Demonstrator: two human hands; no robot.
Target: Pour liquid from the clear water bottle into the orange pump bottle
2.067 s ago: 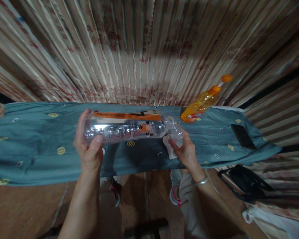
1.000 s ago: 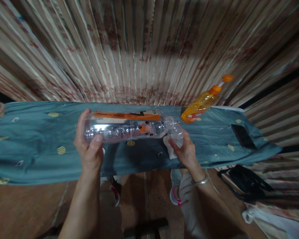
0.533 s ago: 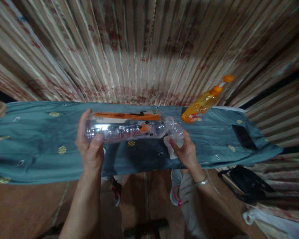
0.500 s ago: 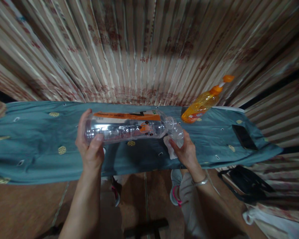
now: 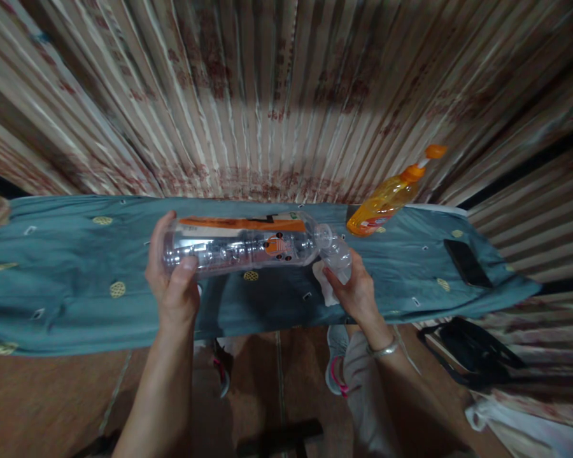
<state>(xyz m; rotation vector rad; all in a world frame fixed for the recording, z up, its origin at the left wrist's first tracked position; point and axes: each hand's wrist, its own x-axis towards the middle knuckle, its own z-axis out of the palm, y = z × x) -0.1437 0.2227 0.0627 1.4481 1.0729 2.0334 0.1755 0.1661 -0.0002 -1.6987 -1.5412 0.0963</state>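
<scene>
My left hand [image 5: 176,273] is wrapped round the base end of a large clear plastic bottle [image 5: 233,245] with an orange and black label. The bottle lies nearly level above the cloth, its neck pointing right. My right hand [image 5: 356,286] is closed round a smaller clear plastic bottle [image 5: 337,251], tilted so that its top end meets the big bottle's mouth. Whether the two touch or one enters the other, I cannot tell. A white, crumpled piece [image 5: 325,286], tissue or thin cloth, shows at my right fingers; whether they hold it is unclear.
A blue-green patterned cloth [image 5: 100,248] covers the narrow table. An orange pump bottle [image 5: 382,203] stands at the back right, and a dark phone [image 5: 466,262] lies at the right. Pleated curtains [image 5: 248,95] hang close behind. A black bag [image 5: 472,350] is below the right end.
Both hands and the two clear bottles keep nearly the same pose. The whole view has shifted very slightly.
</scene>
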